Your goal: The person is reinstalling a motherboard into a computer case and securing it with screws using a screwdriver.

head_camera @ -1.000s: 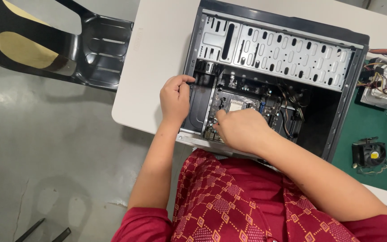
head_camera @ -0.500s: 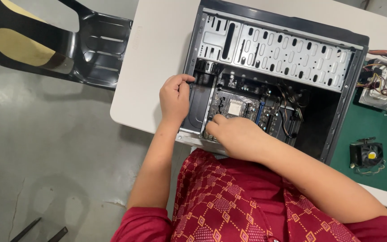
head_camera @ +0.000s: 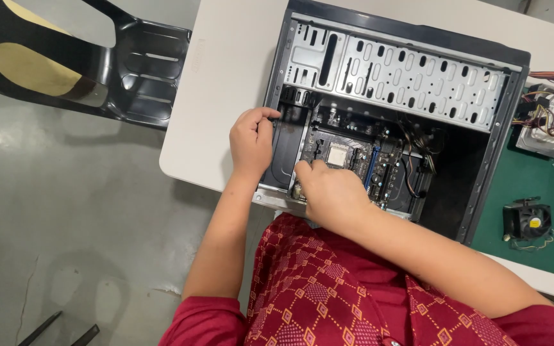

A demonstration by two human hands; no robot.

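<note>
An open black computer case (head_camera: pixel 405 77) lies on its side on a white table (head_camera: pixel 226 96). Inside it sits a dark motherboard (head_camera: pixel 360 160) with a pale square socket showing. My left hand (head_camera: pixel 251 141) grips the case's left wall, thumb over the edge. My right hand (head_camera: pixel 331 192) rests at the board's near left corner, with its fingers curled on the board's edge. The fingertips are partly hidden against the board.
A green mat (head_camera: pixel 514 186) lies right of the case with a black cooler fan (head_camera: pixel 527 221) on it. A metal box with a bundle of coloured wires (head_camera: pixel 549 118) sits at the far right. A black chair (head_camera: pixel 123 64) stands left of the table on a grey floor.
My right hand has slid from over the board's middle toward me and left, uncovering the square socket. My left hand has stayed on the case wall.
</note>
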